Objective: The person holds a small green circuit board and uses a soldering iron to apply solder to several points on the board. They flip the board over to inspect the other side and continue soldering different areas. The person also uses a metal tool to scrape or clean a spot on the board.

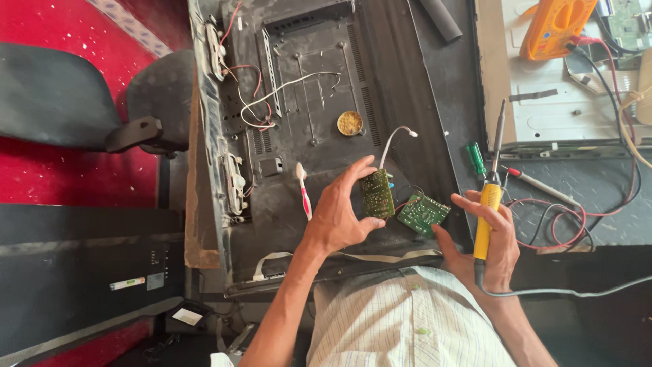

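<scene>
— Centre frame, what lies on the dusty black back panel (326, 88)?

— Left hand (339, 214) clamped on a small green board (377, 193), upright. Right hand (492, 241), lower right, wraps a yellow soldering iron (487, 211) — long axis up-frame.

— And the second green board (423, 213)?

— Between both hands, nearer the right thumb.

So the left hand (337, 216) has one circuit board (377, 193) up over the TV back panel (305, 102), second board (423, 213) just right of it. Right hand (494, 238) with the soldering iron (489, 197) sits further right, toothbrush (303, 190) left of the left hand, multimeter (557, 27) off at the far right.
</scene>
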